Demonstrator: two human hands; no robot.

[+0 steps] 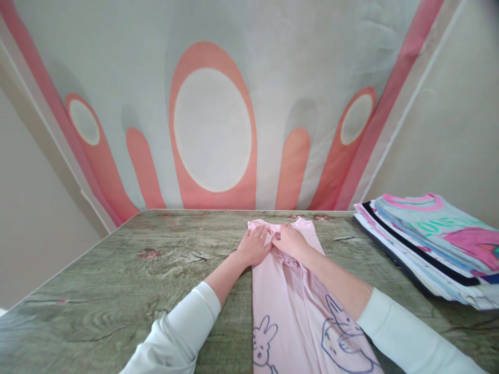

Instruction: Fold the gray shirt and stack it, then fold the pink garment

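Observation:
A pink garment (271, 291) with blue rabbit line drawings lies lengthwise on the wooden table, its neckline end away from me. My left hand (254, 246) rests flat on its upper left part, fingers stretched toward the top edge. Close beside it, my right hand (290, 241) has its fingers bent and pressed together on the fabric near the neckline, pinching the pink cloth. Creases run down the middle of the garment below my hands. Part of its right side is hidden under my right forearm.
A stack of folded clothes (421, 244), with a grey and pink shirt on top, sits at the table's right side. The wood-patterned table (117, 291) reaches back to a wall hanging (268, 67) with pink shapes and white ovals.

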